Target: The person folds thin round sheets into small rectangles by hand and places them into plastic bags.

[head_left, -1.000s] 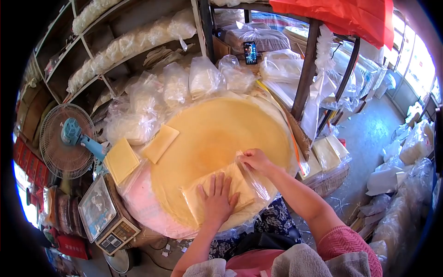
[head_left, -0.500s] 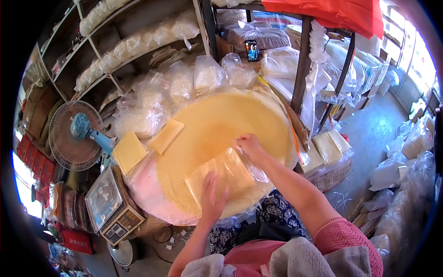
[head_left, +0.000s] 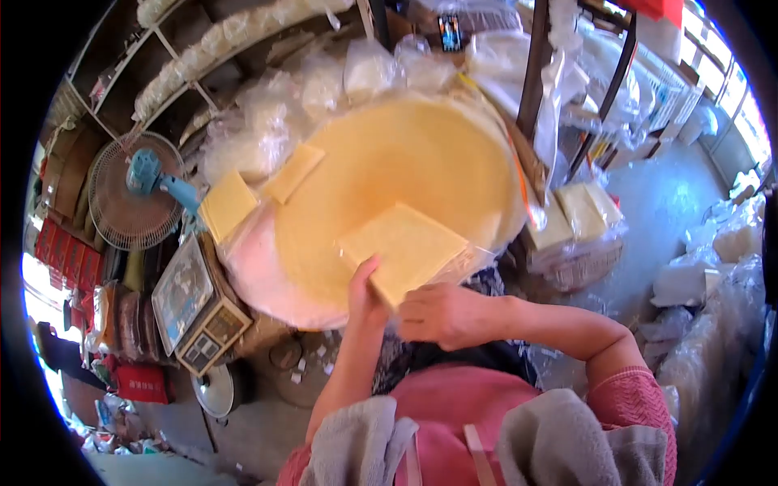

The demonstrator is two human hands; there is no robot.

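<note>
A flat square stack of yellow sheets in a clear plastic bag is tilted over the near edge of the round yellow tabletop. My left hand grips its near left edge, thumb on top, with the other fingers hidden beneath. My right hand is closed at the near corner of the packet; what is between its fingers is too blurred to make out. Farther left on the table lie a small folded yellow piece and a yellow stack.
A digital scale and a fan stand at the left. Filled plastic bags line the table's far side, near a lit phone. Wrapped stacks sit at the right. A dark post rises behind.
The packet has been lifted and turned, and my left hand has gone from resting on it to gripping its edge. My right hand has come down toward my body. The view has tilted downward.
</note>
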